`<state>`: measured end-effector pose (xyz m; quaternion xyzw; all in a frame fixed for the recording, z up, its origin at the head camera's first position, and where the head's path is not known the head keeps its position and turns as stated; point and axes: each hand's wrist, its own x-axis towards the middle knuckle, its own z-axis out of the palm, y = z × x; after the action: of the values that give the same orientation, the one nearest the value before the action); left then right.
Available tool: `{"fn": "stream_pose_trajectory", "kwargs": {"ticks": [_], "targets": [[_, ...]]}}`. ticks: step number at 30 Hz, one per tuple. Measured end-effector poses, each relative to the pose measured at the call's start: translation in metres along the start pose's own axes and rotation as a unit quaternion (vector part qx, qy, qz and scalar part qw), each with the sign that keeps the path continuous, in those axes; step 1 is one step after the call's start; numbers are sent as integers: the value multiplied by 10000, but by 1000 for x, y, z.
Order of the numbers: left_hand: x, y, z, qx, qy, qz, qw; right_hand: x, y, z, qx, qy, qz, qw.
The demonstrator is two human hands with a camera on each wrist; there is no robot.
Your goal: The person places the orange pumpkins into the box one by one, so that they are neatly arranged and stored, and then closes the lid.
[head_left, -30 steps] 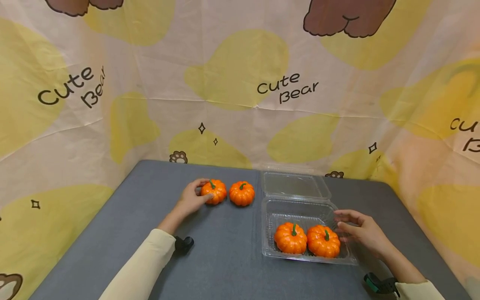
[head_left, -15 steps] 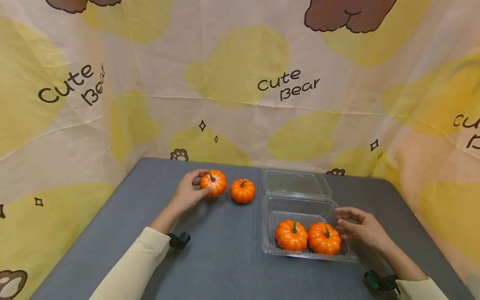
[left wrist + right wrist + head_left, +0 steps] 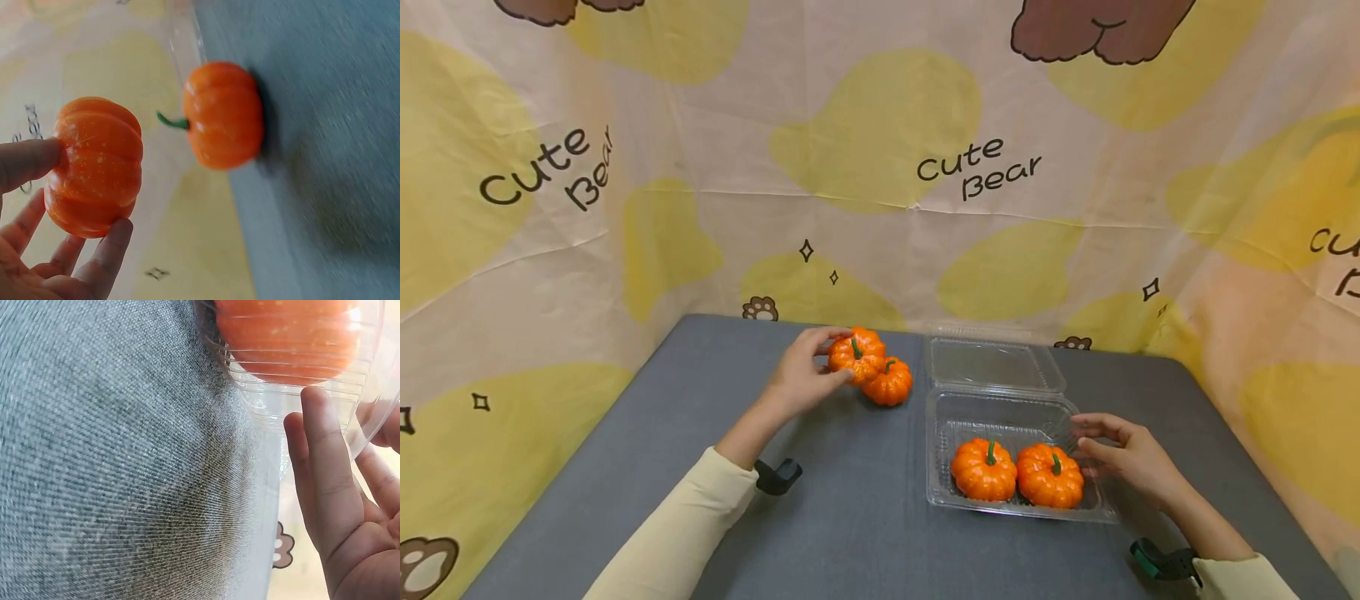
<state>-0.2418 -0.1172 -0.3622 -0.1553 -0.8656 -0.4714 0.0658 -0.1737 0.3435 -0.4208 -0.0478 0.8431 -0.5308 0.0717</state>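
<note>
near the far edge of the grey cloth-topped table (image 3: 857,517), left of centre, the left hand (image 3: 801,375) holds one glossy orange toy pumpkin with a green stem (image 3: 857,354), thumb on one side, fingers curled round the other, raised off the surface. a second glossy orange pumpkin (image 3: 892,388) sits on the table just to the right, partly covered by the held one in the head view; the left wrist view shows the two apart.

on the right half of the table stands one clear ribbed plastic box (image 3: 977,410), its one clear lid (image 3: 992,367) folded back toward the table's far edge. two more orange pumpkins sit in it side by side, stems up: the left boxed pumpkin (image 3: 983,475) by the near left corner, the right boxed pumpkin (image 3: 1049,481) by the near right corner. pumpkins count four.

the right hand (image 3: 1123,458) is fairly wide, its fingers loosely extended along the box's right wall, near the right boxed pumpkin.

two cream sleeves (image 3: 673,521) show, with one black wrist device (image 3: 778,477) at each wrist. behind the table's far edge hangs a printed pale-pink and yellow cloth (image 3: 880,258), lettered "cute bear" three times, the rightmost cut off.
</note>
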Motion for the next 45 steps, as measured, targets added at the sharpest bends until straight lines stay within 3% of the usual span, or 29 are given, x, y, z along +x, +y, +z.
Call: {"fn": "stream_pose_trajectory", "kwargs": {"ticks": [10, 18, 28, 35, 45], "targets": [[6, 25, 30, -87, -327, 379, 9987, -1, 0, 1, -23, 4, -20, 10000], [8, 43, 55, 131, -426, 917, 9948, 0, -1, 2, -17, 11, -30, 10000], [11, 62, 86, 39, -1081, 964, 9894, 0, -3, 2, -29, -16, -29, 10000], [18, 77, 108, 514, -1458, 1127, 9815, 0, -3, 3, -28, 33, -45, 10000], [32, 91, 143, 517, -1907, 1146, 9736, 2, -3, 0, 6, 62, -68, 10000]]}}
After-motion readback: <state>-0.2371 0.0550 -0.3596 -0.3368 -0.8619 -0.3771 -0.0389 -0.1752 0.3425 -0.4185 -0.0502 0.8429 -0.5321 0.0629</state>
